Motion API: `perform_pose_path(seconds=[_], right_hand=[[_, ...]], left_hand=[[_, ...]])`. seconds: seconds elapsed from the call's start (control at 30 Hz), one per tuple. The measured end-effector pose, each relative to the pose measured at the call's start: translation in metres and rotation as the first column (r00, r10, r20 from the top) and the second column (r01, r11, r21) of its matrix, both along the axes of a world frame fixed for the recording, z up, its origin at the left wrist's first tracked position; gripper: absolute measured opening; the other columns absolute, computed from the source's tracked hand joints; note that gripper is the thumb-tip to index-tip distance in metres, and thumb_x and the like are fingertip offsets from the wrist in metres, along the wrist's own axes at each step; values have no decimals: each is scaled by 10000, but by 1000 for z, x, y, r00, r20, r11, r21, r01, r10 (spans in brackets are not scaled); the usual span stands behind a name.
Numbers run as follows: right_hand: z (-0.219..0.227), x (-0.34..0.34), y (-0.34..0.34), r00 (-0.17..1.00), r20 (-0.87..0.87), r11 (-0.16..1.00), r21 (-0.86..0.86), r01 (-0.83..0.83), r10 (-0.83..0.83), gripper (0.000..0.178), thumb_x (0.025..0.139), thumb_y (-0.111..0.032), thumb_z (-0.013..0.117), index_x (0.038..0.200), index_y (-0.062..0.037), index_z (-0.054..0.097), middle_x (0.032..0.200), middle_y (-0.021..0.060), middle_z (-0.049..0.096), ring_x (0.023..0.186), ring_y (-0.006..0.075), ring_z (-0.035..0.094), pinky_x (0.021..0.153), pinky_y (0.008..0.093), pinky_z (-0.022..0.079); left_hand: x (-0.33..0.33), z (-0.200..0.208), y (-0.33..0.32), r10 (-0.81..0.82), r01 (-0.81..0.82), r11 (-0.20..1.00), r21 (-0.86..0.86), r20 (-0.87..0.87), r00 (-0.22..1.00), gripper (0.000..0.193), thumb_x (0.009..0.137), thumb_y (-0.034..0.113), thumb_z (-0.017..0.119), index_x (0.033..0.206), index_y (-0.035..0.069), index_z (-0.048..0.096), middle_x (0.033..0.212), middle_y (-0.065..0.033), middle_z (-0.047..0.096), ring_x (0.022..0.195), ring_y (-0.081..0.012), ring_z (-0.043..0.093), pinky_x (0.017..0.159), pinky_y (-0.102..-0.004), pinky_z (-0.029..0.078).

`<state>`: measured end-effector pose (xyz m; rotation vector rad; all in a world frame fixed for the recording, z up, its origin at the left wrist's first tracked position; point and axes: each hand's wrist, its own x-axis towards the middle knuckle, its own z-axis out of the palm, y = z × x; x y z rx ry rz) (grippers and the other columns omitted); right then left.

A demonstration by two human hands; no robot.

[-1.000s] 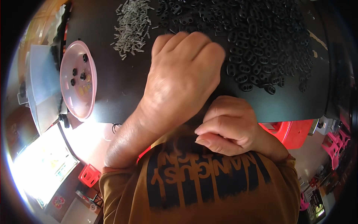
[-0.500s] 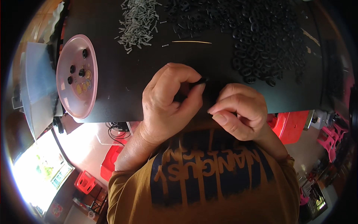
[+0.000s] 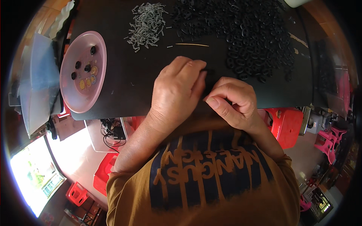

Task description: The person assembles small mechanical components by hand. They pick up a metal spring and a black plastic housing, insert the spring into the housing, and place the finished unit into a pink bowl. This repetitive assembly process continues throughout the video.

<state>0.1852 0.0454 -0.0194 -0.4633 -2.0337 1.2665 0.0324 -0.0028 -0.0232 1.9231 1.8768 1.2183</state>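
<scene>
My left hand is raised above the near part of the black table, thumb and fingers pinched together. A small black plastic piece showed at its fingertips half a second ago; the back of the hand now mostly hides it. Close by on the right, my right hand is curled, thumb against forefinger. What that pinch holds, if anything, is too small to make out. Beyond both hands lie a heap of small metal springs and a large spread of black oval plastic pieces with holes. A thin wooden stick lies between hands and heaps.
A pink translucent plate at the table's left holds several black pieces and shows yellowish spots. Loose springs lie near the stick. Red stools stand below the table edge, and a clear bin with black cables sits at the lower left.
My left hand has turned so its back covers the black piece seen before. My right hand has shifted slightly left and up, nearer the left. The whole view has moved a little.
</scene>
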Motion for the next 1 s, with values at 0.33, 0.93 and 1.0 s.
perform_pose_path(seconds=[0.33,0.93,1.0], right_hand=[[-1,-1,-1,998,-54,999,-30,19,-21,97,748,-45,637,676,-17,580,577,46,529,484,140,475,442,256,352],[-2,0,13,995,-78,987,-143,-72,62,100,728,-76,658,665,-42,588,573,36,530,482,153,503,442,262,381],[-4,-1,12,994,-90,987,-140,-74,62,101,725,-78,660,664,-42,587,575,41,532,483,164,508,441,268,386]], left_hand=[[-29,10,20,71,-99,991,-91,-268,961,190,766,144,595,942,72,605,756,-75,519,646,-254,558,578,-343,458],[-31,16,43,61,-123,968,-221,-269,961,96,760,120,611,830,61,586,763,-72,528,659,-264,566,576,-352,462],[-31,19,46,41,-122,962,-245,-312,949,95,756,127,612,815,62,576,765,-70,528,662,-265,567,575,-357,461]])
